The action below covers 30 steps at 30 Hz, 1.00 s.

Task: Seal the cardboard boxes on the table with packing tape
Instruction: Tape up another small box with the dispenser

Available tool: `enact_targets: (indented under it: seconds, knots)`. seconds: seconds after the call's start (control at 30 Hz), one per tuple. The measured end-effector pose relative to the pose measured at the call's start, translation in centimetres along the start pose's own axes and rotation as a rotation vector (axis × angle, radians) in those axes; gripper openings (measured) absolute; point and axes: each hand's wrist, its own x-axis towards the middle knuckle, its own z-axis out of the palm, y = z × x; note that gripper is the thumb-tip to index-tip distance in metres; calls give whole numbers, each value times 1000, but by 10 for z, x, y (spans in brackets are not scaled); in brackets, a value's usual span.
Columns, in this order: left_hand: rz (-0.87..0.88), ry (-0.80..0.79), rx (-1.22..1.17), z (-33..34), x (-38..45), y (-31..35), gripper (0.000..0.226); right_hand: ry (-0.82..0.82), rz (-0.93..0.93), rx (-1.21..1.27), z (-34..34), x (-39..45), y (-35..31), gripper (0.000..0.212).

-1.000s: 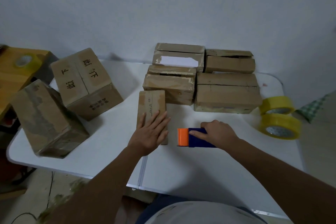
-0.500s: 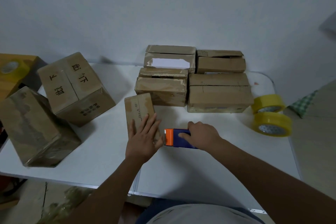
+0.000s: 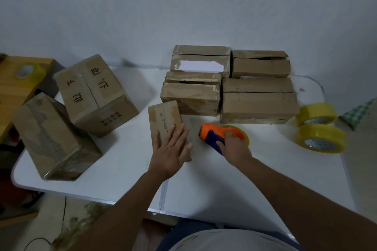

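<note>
Lifting and tilting since a moment ago, the orange-and-blue plastic tape dispenser (image 3: 216,136) is being gripped by the right hand (image 3: 234,146), just right of the small flat brown cardboard box (image 3: 165,120) mid-table. Flat-fingered, the left hand (image 3: 170,152) is pressing that box, hiding its near end.
</note>
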Motion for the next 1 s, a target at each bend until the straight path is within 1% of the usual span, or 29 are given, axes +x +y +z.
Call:
enact_targets:
  seconds: [0.03,0.07,0.1,0.17,0.2,0.23,0.27,0.3,0.33,0.37,0.43,0.5,0.53,0.6,0.7,0.77,0.83,0.93,1.0]
  knots:
    - [-9,-8,-70,-3,1,-1,59,-38,-5,74,6,-1,-5,34]
    - [-14,-10,-147,-5,1,0,57,-37,-5,134,9,-2,-9,31]
    - [-20,-6,-230,-8,1,0,57,14,-10,191,11,-2,-12,31]
    - [-44,3,-404,-14,2,-2,57,134,36,437,12,-7,-23,30]
    - [-61,0,-479,-17,2,-2,58,111,81,676,12,-10,-31,24]
    - [-75,-7,-536,-19,1,-3,58,27,157,941,11,-15,-43,17]
    - [-82,-17,-574,-21,1,-3,58,-118,265,1178,13,-20,-54,16]
    - [-87,-28,-599,-22,1,-3,58,-259,382,1350,16,-24,-64,21]
    - [-92,-38,-617,-24,0,-3,58,-358,432,1411,19,-27,-71,25]
    - [-95,-46,-637,-25,0,-4,58,-407,459,1443,23,-29,-76,26]
    - [-100,-54,-681,-27,0,-7,58,-402,504,1543,26,-30,-80,21]
    - [-99,-63,-706,-28,0,-9,59,-372,528,1654,28,-28,-81,12]
    - [-94,-67,-706,-28,0,-10,59,-358,520,1682,30,-28,-81,9]
    - [-84,-73,-693,-28,0,-10,59,-312,496,1691,35,-27,-81,11]
    - [-81,-81,-683,-27,0,-10,57,-182,424,1588,43,-28,-78,14]
    - [-56,-100,-628,-25,1,-12,50,-110,369,1507,47,-29,-77,14]
    - [25,-132,-472,-24,2,-18,56,-81,290,1412,52,-29,-80,14]
    - [178,-144,-174,-20,4,-31,77,-47,221,1309,58,-28,-87,13]
    - [217,-130,-58,-14,4,-35,82,-11,190,1274,63,-29,-89,13]
